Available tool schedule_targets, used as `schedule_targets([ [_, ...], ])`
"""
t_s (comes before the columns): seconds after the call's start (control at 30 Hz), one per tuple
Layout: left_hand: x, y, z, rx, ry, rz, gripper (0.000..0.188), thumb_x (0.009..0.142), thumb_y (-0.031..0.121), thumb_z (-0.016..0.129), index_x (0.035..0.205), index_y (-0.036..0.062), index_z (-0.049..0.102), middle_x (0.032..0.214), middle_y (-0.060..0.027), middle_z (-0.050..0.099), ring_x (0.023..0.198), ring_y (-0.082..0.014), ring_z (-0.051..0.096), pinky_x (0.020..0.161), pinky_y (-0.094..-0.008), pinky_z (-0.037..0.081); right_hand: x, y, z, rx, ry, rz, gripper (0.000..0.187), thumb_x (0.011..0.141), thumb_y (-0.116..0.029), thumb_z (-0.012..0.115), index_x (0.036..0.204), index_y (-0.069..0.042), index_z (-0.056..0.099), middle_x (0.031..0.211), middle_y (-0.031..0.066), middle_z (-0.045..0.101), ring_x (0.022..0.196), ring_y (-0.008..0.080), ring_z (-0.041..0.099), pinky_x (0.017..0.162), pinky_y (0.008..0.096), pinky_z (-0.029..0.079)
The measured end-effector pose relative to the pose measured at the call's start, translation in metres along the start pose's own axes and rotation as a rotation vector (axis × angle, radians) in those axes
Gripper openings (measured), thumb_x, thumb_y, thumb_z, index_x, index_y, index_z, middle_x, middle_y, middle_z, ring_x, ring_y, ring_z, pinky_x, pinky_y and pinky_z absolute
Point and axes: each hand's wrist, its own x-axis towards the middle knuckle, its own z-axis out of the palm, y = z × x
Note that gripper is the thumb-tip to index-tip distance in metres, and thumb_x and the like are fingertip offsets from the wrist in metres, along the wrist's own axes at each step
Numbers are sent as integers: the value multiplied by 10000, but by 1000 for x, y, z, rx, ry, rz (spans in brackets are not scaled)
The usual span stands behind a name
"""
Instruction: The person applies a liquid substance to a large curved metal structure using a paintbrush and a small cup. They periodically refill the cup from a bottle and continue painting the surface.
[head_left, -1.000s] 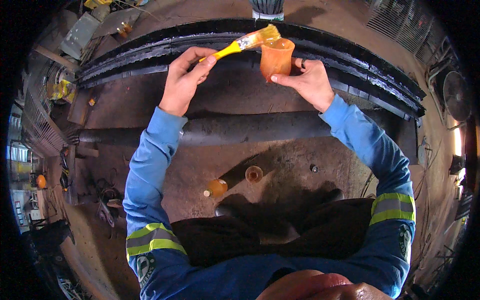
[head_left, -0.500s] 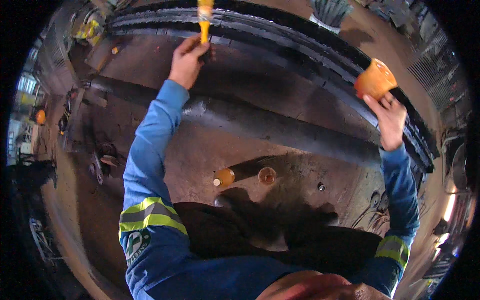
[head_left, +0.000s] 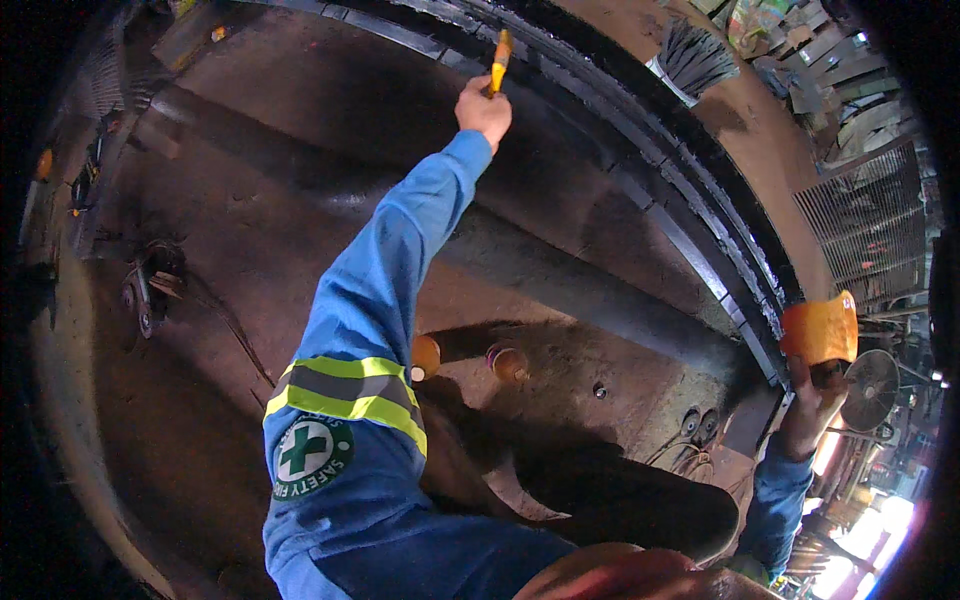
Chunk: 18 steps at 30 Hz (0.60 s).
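My left hand [head_left: 484, 112], arm stretched far forward, is closed around the yellow handle of a paintbrush [head_left: 499, 66]. The brush's bristle end is at a long dark steel beam [head_left: 640, 150] with shiny black surfaces; whether it touches the metal I cannot tell. Out to the right, my right hand [head_left: 815, 405] grips an orange cup-like container [head_left: 820, 330] from below, near the beam's right end. What the container holds is hidden from this angle.
A bottle with orange liquid [head_left: 425, 355] and a clear round container [head_left: 508, 363] stand on the floor before me. A thick dark pipe [head_left: 590, 280] runs across behind them. An angle grinder [head_left: 145, 295] lies left, a fan [head_left: 870, 390] stands right, and a bucket of rods [head_left: 690, 65] is beyond the beam.
The view has turned to the right. My left hand has carried the paintbrush rightward along the beam. My right hand with the orange container is farther right and lower in the picture.
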Motion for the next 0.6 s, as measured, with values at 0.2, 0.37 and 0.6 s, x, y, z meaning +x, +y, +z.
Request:
schedule_targets([
  [0.2,-42,-8,13,196,-436,438,274,816,64,627,1090,59,633,1000,-177,658,919,-321,653,812,-360,514,-28,-10,26,8,142,-32,242,756,-119,721,914,44,635,866,86,657,759,161,582,741,292,450],
  [0.37,-17,9,-12,380,-447,493,271,839,112,633,1108,82,641,991,-172,670,906,-330,656,800,-380,523,-29,9,33,41,108,10,285,776,-136,714,975,53,639,877,75,655,772,146,564,741,296,437],
  [0.6,59,-12,-48,420,26,325,289,775,120,640,1057,66,676,984,-163,682,942,-328,655,839,-379,514,-25,19,29,52,70,50,348,782,-157,724,1039,58,630,923,78,658,825,150,579,778,287,438],
])
